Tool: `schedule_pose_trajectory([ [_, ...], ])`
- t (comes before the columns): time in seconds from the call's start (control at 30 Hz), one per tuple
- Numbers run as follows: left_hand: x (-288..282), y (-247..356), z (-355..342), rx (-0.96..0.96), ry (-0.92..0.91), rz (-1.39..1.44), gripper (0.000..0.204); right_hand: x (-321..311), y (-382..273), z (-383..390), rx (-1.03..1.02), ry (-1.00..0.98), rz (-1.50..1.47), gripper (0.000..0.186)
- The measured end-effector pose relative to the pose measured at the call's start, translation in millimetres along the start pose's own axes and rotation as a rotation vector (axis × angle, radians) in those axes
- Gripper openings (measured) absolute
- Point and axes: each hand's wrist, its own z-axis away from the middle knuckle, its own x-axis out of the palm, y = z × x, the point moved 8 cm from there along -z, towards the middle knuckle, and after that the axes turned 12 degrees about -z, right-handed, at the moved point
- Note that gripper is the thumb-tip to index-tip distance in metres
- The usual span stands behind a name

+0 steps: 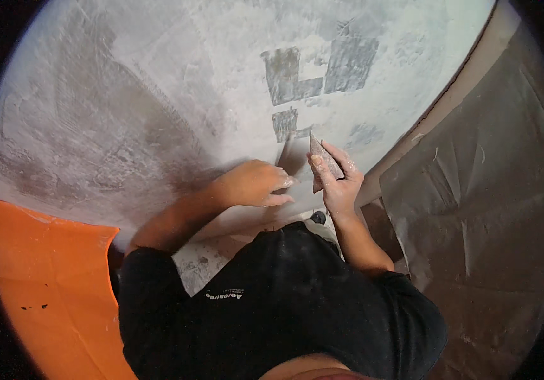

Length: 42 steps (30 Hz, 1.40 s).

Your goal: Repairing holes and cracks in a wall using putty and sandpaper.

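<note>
My right hand (340, 180) pinches a stiff, flat, grainy grey-brown piece (326, 159) between thumb and fingers. Its pointed upper end is close to the pale, dusty surface (234, 57) in front of me; I cannot tell whether they touch. To the left, my left hand (256, 183) is near the same surface, thumb and forefinger apart, with nothing visible in them. White dust coats the fingers of both hands. Just above the hands, darker grey rectangular patches (283, 75) mark the surface. A dark narrow strip (292, 155) lies between the hands, perhaps a shadow.
An orange sheet (50, 278) hangs at the lower left. On the right a large dark grey-brown sheet (474, 190) covers the side, beyond the surface's curved-looking edge. A whitish, stained area (205, 263) shows below my left forearm.
</note>
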Motion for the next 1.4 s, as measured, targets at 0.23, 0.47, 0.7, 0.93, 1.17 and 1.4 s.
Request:
schedule_pose_trajectory([
  [0.23,38,-34,10,-0.289,0.649,0.880,0.025,6,55,9,0.042,-0.004,-0.026,0.029],
  [0.47,5,-44,50,-0.441,1.104,0.474,0.010,61,-22,-4,-0.900,-0.115,0.565,0.039],
  [0.7,-34,-49,91,-0.071,1.331,-0.047,0.013,74,0,-6,-0.963,-0.200,0.583,0.042],
  [0.93,-41,-57,86,-0.118,1.366,-0.113,0.018,78,13,-3,-0.987,-0.182,0.588,0.041],
  [1.17,-31,-63,87,-0.062,1.390,-0.144,0.020,78,16,-3,-1.015,-0.101,0.541,0.039],
  [1.4,-31,-63,82,-0.088,1.372,-0.141,0.022,78,26,1,-0.903,-0.148,0.576,0.035],
])
